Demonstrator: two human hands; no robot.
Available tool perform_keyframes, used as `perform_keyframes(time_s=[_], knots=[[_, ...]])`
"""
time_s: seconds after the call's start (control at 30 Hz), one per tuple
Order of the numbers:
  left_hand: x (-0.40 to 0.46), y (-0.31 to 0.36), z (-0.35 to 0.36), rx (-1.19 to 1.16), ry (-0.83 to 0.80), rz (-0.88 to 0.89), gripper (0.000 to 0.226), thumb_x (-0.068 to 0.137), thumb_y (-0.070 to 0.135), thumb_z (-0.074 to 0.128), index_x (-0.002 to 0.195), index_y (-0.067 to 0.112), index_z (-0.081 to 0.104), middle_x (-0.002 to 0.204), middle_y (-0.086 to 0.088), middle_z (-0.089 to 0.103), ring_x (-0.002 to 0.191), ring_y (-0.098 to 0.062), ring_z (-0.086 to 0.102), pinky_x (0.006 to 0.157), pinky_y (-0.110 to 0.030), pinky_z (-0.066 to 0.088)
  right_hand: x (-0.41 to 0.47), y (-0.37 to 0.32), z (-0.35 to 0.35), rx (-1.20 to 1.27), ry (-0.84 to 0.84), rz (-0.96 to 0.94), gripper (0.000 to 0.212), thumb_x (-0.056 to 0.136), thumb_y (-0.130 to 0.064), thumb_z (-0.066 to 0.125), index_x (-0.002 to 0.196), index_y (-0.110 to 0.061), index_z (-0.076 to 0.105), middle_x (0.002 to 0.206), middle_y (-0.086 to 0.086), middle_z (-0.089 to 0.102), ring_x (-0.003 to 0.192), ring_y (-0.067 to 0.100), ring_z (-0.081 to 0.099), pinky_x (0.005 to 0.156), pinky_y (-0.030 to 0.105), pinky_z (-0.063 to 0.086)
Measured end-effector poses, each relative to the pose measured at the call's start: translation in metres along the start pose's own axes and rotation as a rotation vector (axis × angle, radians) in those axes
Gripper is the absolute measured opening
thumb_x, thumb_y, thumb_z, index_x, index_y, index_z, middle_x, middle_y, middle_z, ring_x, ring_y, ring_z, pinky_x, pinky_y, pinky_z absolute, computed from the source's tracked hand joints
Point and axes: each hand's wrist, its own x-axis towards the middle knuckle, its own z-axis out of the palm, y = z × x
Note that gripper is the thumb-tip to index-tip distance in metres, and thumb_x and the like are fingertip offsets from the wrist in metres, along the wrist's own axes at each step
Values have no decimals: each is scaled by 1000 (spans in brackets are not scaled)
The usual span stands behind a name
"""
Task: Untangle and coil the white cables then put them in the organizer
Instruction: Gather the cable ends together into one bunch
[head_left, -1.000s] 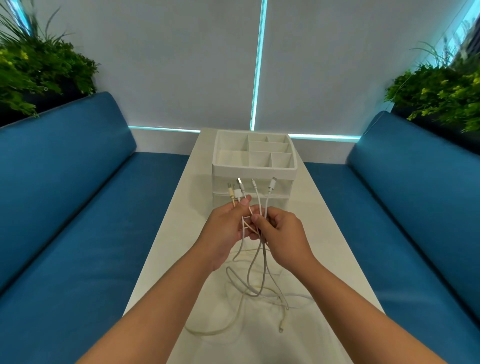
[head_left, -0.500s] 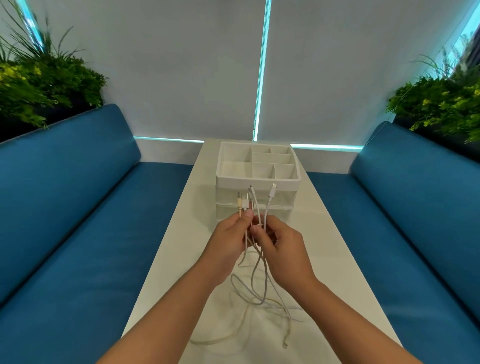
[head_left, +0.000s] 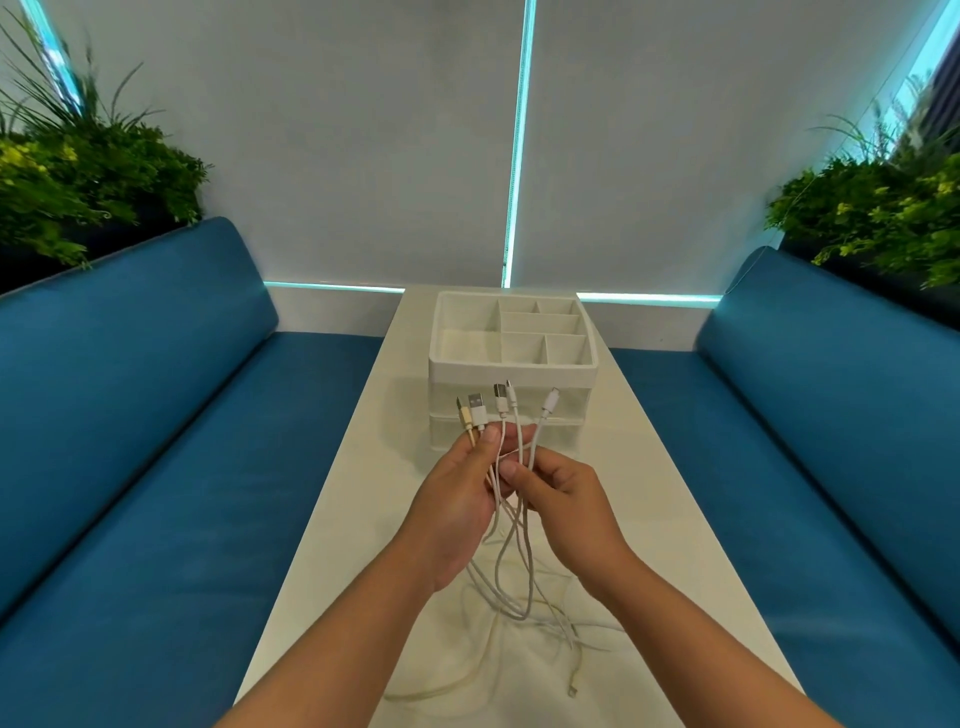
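Observation:
Several white cables (head_left: 511, 571) hang in a tangle between my hands, their plug ends fanned upward and their loops trailing onto the white table (head_left: 363, 467). My left hand (head_left: 457, 493) pinches the bunch near the plugs between thumb and fingers. My right hand (head_left: 566, 499) grips strands of the same bunch just to the right, touching the left hand. Behind the plugs stands the white organizer (head_left: 511, 366), with several open top compartments and drawers below. One loose plug end lies on the table near my right forearm.
Blue sofa cushions (head_left: 156, 415) run along both sides of the narrow table. Green plants (head_left: 78, 176) stand behind each sofa back. A white blind with a lit vertical gap covers the far wall.
The plug ends have spread wider apart above my hands, two of them now further left. Both hands stay together, holding the bunch in front of the organizer.

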Motion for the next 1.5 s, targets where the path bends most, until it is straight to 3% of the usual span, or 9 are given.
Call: perform_keyframes(time_s=[0.2,0.6,0.67,0.77,0.93,1.13,1.23,1.37,1.5], knots=[[0,-7,4,162,30,12,34,106,29,35,125,21,63,119,3,72,116,-14,64,107,-34,43,2,7,-2,-174,-34,-17,17,97,-20,56,98,-18,73,90,4,74,90,20,69,88,40,52],[6,-7,2,195,77,-5,25,104,20,45,114,8,64,111,-8,74,105,-24,70,91,-34,52,0,13,-5,-219,-25,-14,20,95,-26,59,90,-16,74,86,13,72,88,32,66,87,49,50],[5,-7,1,183,81,-3,24,103,19,47,112,8,66,110,-8,75,104,-23,70,90,-34,53,0,12,-5,-223,-18,-13,20,95,-29,58,89,-18,74,84,12,72,83,30,66,81,46,51],[3,-6,2,170,101,3,24,102,20,49,111,11,69,108,-6,75,103,-20,71,85,-32,55,-1,8,-7,-212,13,13,20,96,-22,57,86,-20,74,67,-8,69,62,3,59,64,26,46],[3,-7,7,218,179,32,22,101,20,52,104,16,73,98,-10,75,80,-22,64,59,-26,54,-2,8,-3,-306,65,1,24,96,-24,58,78,-16,71,66,5,67,56,9,56,64,40,52],[4,-6,4,130,240,59,19,102,20,50,107,10,66,103,-10,75,95,-21,73,72,-31,59,-3,9,-2,-359,171,-10,18,94,-24,60,83,-20,74,62,-5,67,52,3,57,57,24,49],[4,-2,2,50,187,48,23,101,21,50,116,10,65,112,-9,73,103,-23,71,86,-38,58,-1,6,-7,-458,151,-45,17,97,-24,55,103,-24,71,64,-7,64,59,8,59,61,26,50],[3,1,10,46,127,11,26,99,23,54,118,18,71,120,-4,71,100,-17,68,85,-33,55,-1,3,-1,-633,39,-108,48,104,-24,38,146,-44,28,93,-16,65,81,2,61,66,12,44],[-1,-1,16,16,147,-22,23,97,25,57,112,23,74,116,-1,73,104,-16,66,83,-28,53,-7,-5,4,-477,35,-64,34,105,-41,24,111,-69,41,88,-26,60,79,-14,57,60,4,39]])
